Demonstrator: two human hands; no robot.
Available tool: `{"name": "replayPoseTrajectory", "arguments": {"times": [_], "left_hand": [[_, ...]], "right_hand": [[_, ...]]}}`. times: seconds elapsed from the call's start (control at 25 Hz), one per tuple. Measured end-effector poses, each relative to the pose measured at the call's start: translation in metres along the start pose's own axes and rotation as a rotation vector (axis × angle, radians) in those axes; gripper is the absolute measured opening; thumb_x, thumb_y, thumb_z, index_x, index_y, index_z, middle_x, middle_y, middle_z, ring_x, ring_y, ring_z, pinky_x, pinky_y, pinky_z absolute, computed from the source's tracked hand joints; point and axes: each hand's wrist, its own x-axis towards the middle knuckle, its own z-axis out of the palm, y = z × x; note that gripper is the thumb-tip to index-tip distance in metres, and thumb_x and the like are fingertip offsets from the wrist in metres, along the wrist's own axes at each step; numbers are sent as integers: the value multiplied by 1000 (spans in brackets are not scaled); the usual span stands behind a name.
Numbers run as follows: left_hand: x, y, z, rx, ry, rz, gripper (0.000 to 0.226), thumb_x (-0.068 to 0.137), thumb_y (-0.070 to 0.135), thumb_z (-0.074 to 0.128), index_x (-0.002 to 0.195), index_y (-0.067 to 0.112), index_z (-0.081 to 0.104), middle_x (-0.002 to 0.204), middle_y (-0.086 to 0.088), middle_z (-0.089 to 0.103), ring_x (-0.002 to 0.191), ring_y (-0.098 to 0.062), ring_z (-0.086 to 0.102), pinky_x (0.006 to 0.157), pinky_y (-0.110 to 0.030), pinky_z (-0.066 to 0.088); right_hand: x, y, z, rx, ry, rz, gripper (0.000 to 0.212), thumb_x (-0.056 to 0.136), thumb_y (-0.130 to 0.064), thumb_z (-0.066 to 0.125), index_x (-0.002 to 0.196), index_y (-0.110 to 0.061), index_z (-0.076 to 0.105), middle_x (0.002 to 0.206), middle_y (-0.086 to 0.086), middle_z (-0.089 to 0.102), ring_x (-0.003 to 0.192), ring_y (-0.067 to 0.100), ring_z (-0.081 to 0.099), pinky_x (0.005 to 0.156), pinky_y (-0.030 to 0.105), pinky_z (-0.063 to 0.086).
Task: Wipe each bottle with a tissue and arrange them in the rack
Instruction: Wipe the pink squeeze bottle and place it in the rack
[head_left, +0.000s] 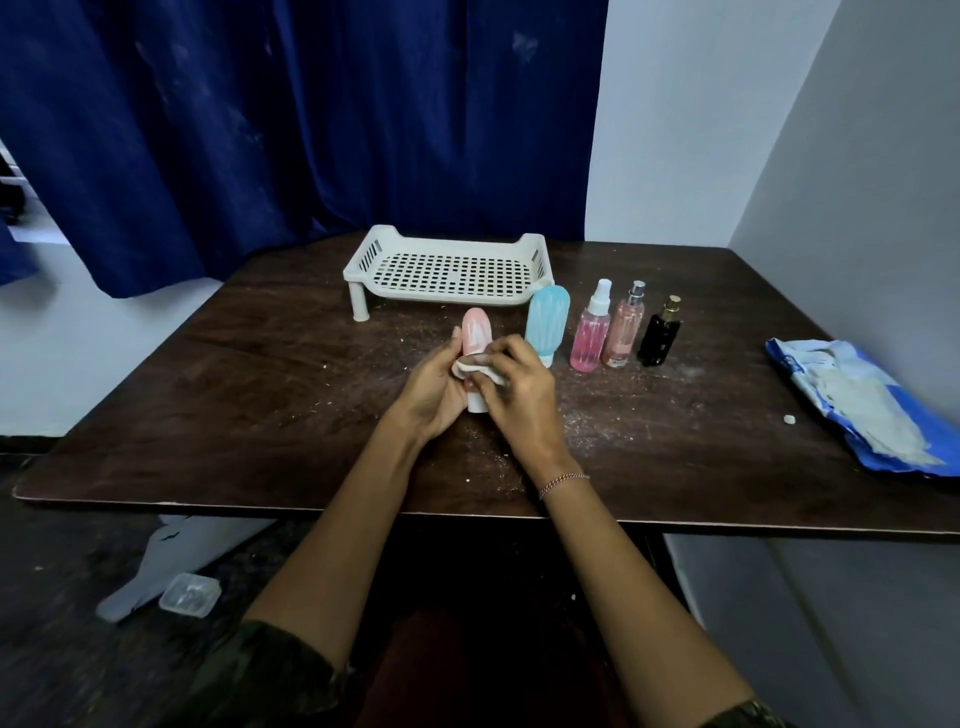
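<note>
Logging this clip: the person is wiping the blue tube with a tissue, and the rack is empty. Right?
Not the blue tube: in the head view the left hand holds the pink tube and the right hand wipes it with the tissue. The blue tube stands beside it. The rack is empty.

Blue curtain (260, 130) behind dark table (234, 415); clear plastic box (189, 595) on floor.
</note>
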Motion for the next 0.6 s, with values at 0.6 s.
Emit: {"name": "replayPoseTrajectory", "arguments": {"times": [0.6], "left_hand": [[0,-6,-4,95,-177,16,32,88,16,51,117,3,54,110,-9,61,104,-16,56,103,-31,40]], "right_hand": [[3,6,-7,152,247,164,18,78,0,69,96,0,69,92,9,60,87,11,58,80,13,48]]}}
